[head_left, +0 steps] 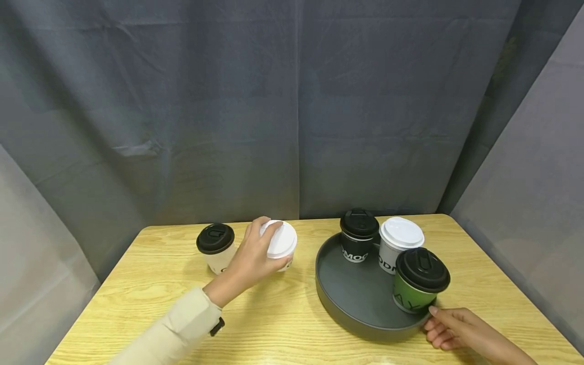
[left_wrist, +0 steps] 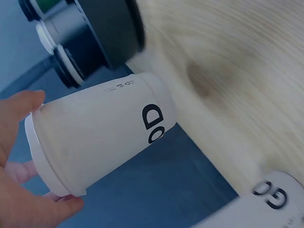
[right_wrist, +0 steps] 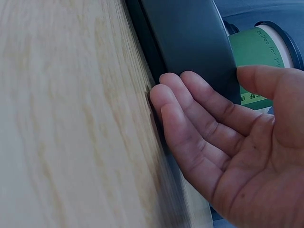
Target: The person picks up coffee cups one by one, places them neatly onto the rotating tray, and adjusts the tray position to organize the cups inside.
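Observation:
My left hand point(head_left: 255, 251) grips a white paper cup point(left_wrist: 99, 133) by its white lid point(head_left: 284, 239), fingers and thumb spread around the rim. Whether the cup's base touches the table cannot be told. Just left of that hand stands another white cup with a black lid point(head_left: 216, 239). On the right, a round dark grey tray point(head_left: 351, 312) carries a black cup point(head_left: 356, 248), a white-lidded cup point(head_left: 401, 234) and a green cup with a black lid point(head_left: 412, 294). My right hand point(head_left: 456, 329) holds the tray's near right edge, thumb at the rim and fingers against the outer wall.
Everything stands on a light wood table point(head_left: 260, 324) with rounded far corners. A grey curtain point(head_left: 292, 111) hangs right behind its far edge, and pale panels point(head_left: 538, 167) flank both sides. The tray lies between the two hands.

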